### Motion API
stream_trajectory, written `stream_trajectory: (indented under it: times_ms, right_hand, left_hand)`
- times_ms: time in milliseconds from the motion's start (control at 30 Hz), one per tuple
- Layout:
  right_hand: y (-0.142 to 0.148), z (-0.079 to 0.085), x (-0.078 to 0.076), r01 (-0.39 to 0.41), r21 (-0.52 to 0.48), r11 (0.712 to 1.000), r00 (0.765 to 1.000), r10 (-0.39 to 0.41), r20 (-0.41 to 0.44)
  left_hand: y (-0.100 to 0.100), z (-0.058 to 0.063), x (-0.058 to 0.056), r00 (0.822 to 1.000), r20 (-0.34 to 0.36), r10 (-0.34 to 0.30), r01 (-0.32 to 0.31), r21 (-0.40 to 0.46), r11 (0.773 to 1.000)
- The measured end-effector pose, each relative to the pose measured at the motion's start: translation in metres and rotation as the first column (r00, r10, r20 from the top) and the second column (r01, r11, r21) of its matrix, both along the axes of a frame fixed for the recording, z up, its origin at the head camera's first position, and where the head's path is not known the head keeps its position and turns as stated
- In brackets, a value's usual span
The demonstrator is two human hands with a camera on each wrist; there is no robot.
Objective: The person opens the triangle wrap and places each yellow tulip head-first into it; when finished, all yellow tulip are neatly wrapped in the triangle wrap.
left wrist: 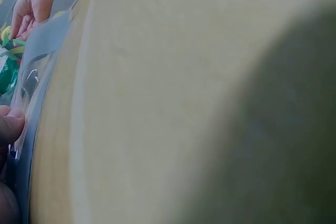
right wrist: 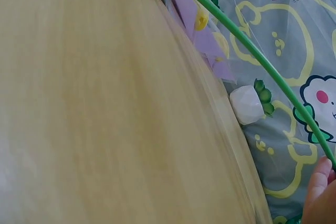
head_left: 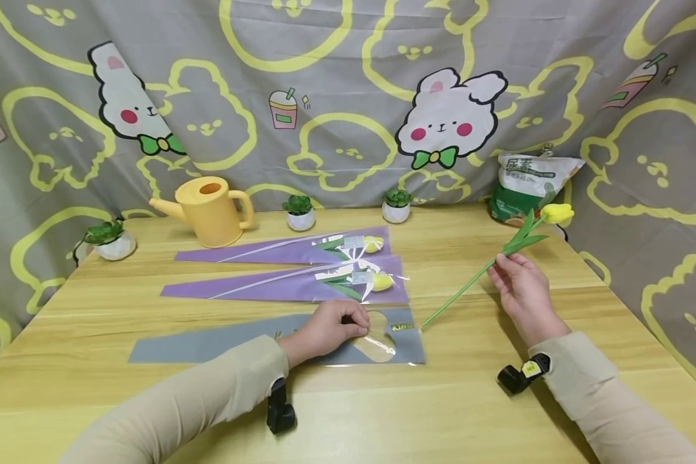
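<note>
A yellow tulip (head_left: 522, 243) with green leaves is held in my right hand (head_left: 524, 293), which pinches its stem just below the leaves. The stem slants down to the left, its lower end close to the right edge of a grey flower sleeve (head_left: 209, 341). This sleeve lies flat and has a clear heart-shaped window (head_left: 377, 345). My left hand (head_left: 330, 325) pinches the clear film of the sleeve at that window between thumb and fingers. In the right wrist view the green stem (right wrist: 255, 51) runs from my fingers toward the sleeve.
Behind lie two purple sleeves (head_left: 278, 290), each with a yellow tulip inside. Along the back stand a yellow watering can (head_left: 214, 216), small potted plants (head_left: 299, 216) and a green-and-white bag (head_left: 524, 183). A patterned curtain (head_left: 348, 154) hangs behind the wooden table (head_left: 412, 412).
</note>
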State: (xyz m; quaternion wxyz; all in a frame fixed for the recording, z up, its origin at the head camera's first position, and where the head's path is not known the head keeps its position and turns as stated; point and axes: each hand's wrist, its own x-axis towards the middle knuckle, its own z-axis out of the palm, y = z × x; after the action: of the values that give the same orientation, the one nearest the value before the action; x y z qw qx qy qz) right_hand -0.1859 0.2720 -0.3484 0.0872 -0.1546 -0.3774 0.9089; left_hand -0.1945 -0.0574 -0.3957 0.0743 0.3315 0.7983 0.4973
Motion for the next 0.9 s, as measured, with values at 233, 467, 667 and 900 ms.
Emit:
stream_trajectory:
  times_ms: [233,467,667,900]
  right_hand:
    - [-0.0013,0.0003,-0.0009,0.011,0.000,1.000,1.000,-0.011,0.000]
    - [-0.0021,0.0030,-0.0010,0.009,-0.023,1.000,1.000,-0.009,-0.003]
    - [-0.0012,0.0071,-0.0005,-0.001,-0.055,0.999,1.000,-0.001,-0.025]
    - [-0.0003,0.0066,0.0008,0.004,-0.049,0.999,1.000,-0.004,-0.011]
  left_hand:
    - [-0.0011,0.0008,-0.0001,1.000,0.006,-0.019,0.019,0.020,1.000]
    - [-0.0015,0.0053,0.0012,1.000,0.025,0.009,-0.008,-0.028,1.000]
    - [-0.0015,0.0060,0.0017,0.999,-0.053,-0.003,-0.001,-0.078,0.997]
    - [0.0041,0.0079,0.0048,0.992,-0.123,0.007,-0.026,-0.152,0.988]
